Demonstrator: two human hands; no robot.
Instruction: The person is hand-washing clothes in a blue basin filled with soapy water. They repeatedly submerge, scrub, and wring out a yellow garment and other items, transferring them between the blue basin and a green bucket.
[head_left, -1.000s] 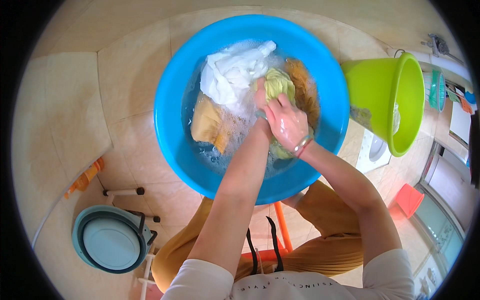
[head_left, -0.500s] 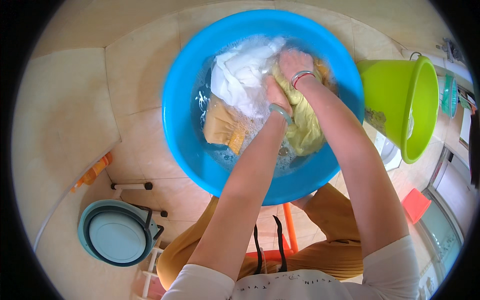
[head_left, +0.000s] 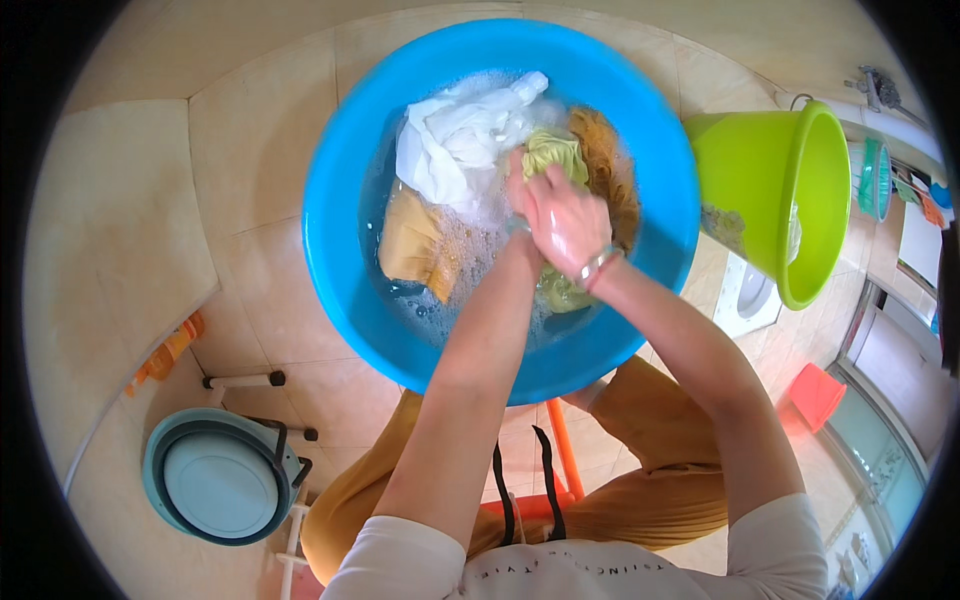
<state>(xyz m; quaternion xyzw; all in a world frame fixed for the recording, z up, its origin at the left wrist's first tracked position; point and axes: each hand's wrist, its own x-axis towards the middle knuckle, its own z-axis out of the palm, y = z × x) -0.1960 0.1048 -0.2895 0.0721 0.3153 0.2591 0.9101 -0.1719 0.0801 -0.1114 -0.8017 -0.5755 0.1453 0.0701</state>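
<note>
both hands (head_left: 560, 220) pressed together, wringing the yellow cloth (head_left: 552, 155) in the basin (head_left: 340, 240); a hard scrub could slosh suds onto the floor (head_left: 260, 130).

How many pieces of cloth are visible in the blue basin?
4, though more may lie under the foam. A white cloth is at the far left, a tan cloth at the near left, a brown cloth at the far right, and a yellow-green cloth is under the hands.
</note>
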